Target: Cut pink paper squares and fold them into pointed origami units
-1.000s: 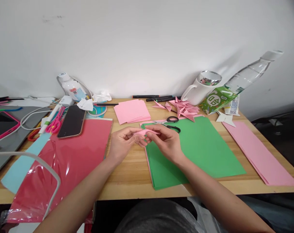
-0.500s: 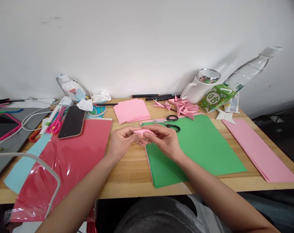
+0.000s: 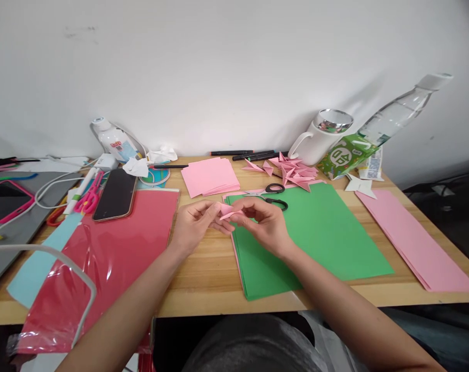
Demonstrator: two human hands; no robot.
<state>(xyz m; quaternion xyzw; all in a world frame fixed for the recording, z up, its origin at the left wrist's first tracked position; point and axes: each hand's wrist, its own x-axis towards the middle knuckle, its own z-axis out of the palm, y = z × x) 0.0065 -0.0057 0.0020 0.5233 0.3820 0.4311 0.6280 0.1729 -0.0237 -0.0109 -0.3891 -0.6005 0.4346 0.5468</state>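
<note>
Lying at the far left is a phone in a pink case (image 3: pixel 10 200), on a flat grey thing (image 3: pixel 4 248). Next come pink scissors (image 3: pixel 89 199), then a dark phone (image 3: pixel 115 195) partly on the red paper (image 3: pixel 141 232) in its shiny wrap. Behind it is a white bottle (image 3: pixel 122 145); the print on its label is too small to read.

The left hand (image 3: pixel 191 227) pinches the left end of a small folded pink paper (image 3: pixel 227 208). Flat pink squares (image 3: pixel 210 177) lie behind. The folded paper is right between the two hands, held up off the bench (image 3: pixel 198 289). Its long way goes side to side, a bit slanted, and one thin flap points left and down. The right hand (image 3: pixel 264 225) grips the right end, so that tip is hidden.

Just behind the right hand are black-handled scissors (image 3: pixel 274 189), by the green paper (image 3: pixel 319 232). Farther right are a heap of pointy pink folds (image 3: pixel 296 173), a white mug (image 3: pixel 315 143) and a green box (image 3: pixel 345 156) with one big character (it looks like 哈). Last come a clear bottle (image 3: pixel 399 113) and long pink strips (image 3: pixel 418 243).
</note>
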